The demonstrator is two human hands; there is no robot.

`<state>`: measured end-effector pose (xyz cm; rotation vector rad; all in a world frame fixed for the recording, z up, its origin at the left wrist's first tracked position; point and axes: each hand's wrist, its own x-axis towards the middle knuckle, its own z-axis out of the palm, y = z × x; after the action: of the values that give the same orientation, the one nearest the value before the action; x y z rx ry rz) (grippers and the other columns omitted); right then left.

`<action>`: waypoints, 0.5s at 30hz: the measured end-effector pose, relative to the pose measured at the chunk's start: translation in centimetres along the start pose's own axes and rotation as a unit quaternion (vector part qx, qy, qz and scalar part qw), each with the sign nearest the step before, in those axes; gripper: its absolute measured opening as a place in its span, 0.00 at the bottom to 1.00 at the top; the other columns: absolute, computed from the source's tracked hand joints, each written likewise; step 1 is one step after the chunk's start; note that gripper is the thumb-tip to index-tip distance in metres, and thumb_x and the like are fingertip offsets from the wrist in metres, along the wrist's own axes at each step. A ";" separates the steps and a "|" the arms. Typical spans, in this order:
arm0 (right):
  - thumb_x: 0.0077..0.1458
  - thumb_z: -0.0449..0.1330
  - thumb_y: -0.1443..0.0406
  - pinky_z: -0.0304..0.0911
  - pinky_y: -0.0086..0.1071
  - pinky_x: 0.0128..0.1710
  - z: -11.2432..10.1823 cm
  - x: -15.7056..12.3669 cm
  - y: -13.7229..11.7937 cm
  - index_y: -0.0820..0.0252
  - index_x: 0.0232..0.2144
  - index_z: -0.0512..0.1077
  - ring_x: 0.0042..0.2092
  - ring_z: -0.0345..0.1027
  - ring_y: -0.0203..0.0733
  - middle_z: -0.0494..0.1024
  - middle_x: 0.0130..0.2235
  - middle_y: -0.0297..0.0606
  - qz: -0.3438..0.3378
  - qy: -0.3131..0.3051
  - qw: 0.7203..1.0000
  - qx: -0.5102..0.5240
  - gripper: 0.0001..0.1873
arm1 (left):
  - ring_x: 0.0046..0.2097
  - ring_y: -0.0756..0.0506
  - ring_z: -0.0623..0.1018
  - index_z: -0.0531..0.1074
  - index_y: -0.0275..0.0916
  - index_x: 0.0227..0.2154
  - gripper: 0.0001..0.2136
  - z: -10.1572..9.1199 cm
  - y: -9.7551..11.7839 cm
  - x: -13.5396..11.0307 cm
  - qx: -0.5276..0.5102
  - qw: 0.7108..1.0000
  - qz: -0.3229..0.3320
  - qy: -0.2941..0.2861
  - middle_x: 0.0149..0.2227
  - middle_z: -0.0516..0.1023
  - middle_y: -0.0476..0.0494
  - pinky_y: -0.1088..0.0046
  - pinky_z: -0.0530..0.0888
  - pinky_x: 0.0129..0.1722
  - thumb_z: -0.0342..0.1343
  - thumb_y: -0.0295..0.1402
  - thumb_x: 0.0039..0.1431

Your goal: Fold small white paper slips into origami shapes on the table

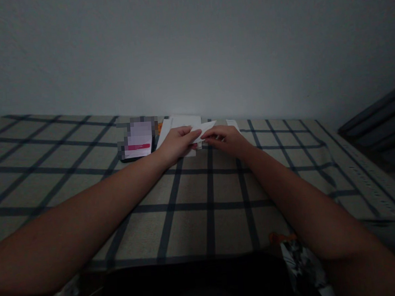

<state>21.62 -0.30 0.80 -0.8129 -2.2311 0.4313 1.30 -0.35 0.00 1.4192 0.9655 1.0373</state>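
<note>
My left hand [181, 142] is closed on a piece of white paper [207, 126], with the thumb lying on top of it. The paper looks folded and points up to the right, held just above the tablecloth. At its right side, the bent fingers of my right hand [226, 139] pinch the near edge. Behind my left hand lie white sheets or a flat white box [185, 120]; I cannot tell which. Another white piece [232, 123] shows partly behind my right hand. Both hands hide parts of these white things.
A phone [138, 140] with a lit, blurred screen lies left of my left hand, and a small orange thing [160, 127] is beside it. The checked tablecloth [193, 188] reaches back to a grey wall [192, 54]. A patterned bag-like thing [301, 262] is at the near edge.
</note>
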 end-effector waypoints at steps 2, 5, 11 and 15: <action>0.59 0.59 0.64 0.64 0.31 0.37 -0.1 0.0 0.2 0.58 0.40 0.77 0.37 0.71 0.36 0.80 0.39 0.38 0.003 0.001 1.000 0.005 0.09 | 0.23 0.53 0.70 0.73 0.35 0.27 0.12 0.0 0.0 0.0 -0.011 1.000 -0.007 0.000 0.23 0.72 0.48 0.78 0.63 0.22 0.63 0.41 0.49; 0.59 0.59 0.64 0.64 0.31 0.37 -0.1 0.0 0.4 0.57 0.40 0.77 0.37 0.70 0.37 0.79 0.39 0.38 0.007 0.004 1.000 0.003 0.09 | 0.26 0.52 0.72 0.75 0.35 0.28 0.11 0.1 0.1 -0.1 -0.016 1.000 -0.005 -0.003 0.25 0.74 0.47 0.78 0.66 0.24 0.63 0.39 0.48; 0.58 0.61 0.62 0.63 0.31 0.37 -0.2 0.1 0.9 0.57 0.40 0.78 0.36 0.68 0.36 0.78 0.37 0.37 0.007 0.011 1.000 0.012 0.09 | 0.22 0.53 0.69 0.74 0.35 0.26 0.13 0.2 0.4 -0.4 0.026 1.000 0.005 0.001 0.24 0.75 0.45 0.78 0.62 0.21 0.61 0.41 0.50; 0.58 0.61 0.61 0.62 0.32 0.37 -0.3 0.2 0.9 0.57 0.38 0.79 0.35 0.67 0.36 0.76 0.34 0.36 -0.016 0.025 1.000 0.006 0.09 | 0.21 0.54 0.68 0.75 0.34 0.27 0.14 0.2 0.5 -0.5 0.052 0.999 0.005 -0.007 0.24 0.75 0.45 0.78 0.59 0.19 0.61 0.42 0.52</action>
<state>22.15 0.53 0.64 -0.7734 -2.1902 0.4036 1.30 -0.92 0.45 1.5153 1.0162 0.9959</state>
